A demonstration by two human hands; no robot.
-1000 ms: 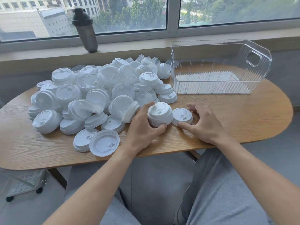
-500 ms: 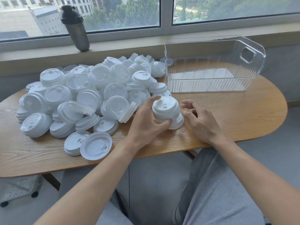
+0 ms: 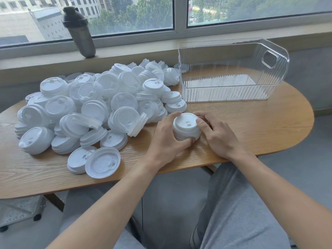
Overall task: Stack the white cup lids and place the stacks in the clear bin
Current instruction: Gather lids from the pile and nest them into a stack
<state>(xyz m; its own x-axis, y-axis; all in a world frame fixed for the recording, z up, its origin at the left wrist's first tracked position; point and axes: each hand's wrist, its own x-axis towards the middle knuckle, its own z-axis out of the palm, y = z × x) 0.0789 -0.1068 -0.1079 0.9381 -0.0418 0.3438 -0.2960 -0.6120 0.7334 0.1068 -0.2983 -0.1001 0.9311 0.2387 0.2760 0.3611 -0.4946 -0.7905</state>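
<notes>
Both hands, left hand point(image 3: 166, 141) and right hand point(image 3: 218, 135), fingers curled round a short stack point(image 3: 186, 127) on the table point(image 3: 251, 133); clear bin point(image 3: 231, 72) empty, big pile point(image 3: 93, 108) unsorted

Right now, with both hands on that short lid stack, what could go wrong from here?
1. The lid stack is gripped from the sides by the left hand and right hand; unseated lids may slip apart when lifted.
2. The loose lid pile lies close to the left hand; a sweep could scatter it.
3. The clear bin looks light; a bump might shift it.
</notes>
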